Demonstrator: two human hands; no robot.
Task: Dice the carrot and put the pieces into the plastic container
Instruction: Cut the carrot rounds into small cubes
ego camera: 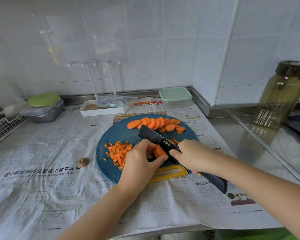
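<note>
A round blue cutting board [118, 134] lies on newspaper. Carrot slices [154, 123] are fanned along its far edge, and a heap of diced carrot [119, 151] sits at its left. My left hand [142, 161] pins a stack of carrot slices [158, 151] on the board. My right hand [196, 155] grips a black knife [156, 137], its blade resting against that stack. The plastic container [176, 97] with a pale green lid stands closed at the back, beyond the board.
Newspaper [42, 170] covers the counter. A carrot end [84, 161] lies left of the board. A white rack tray [102, 108], stacked metal trays [43, 111] with a green lid, a wire basket [0, 129] and a glass jar [282, 94] stand around.
</note>
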